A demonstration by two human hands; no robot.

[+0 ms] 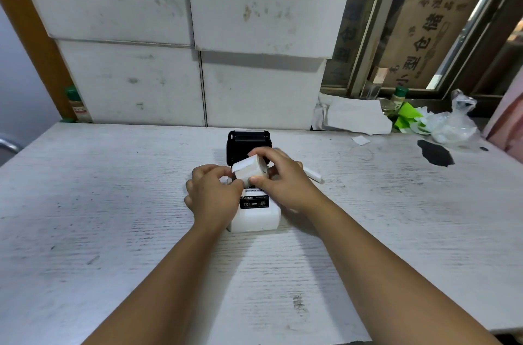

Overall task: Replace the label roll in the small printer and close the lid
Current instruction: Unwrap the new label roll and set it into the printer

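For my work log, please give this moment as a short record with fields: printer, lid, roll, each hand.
printer: small white printer on the table
lid: black lid, open, tilted back
roll: white label roll, above the open bay, not seated
left hand: left hand pinches the loose label end
right hand: right hand grips the roll
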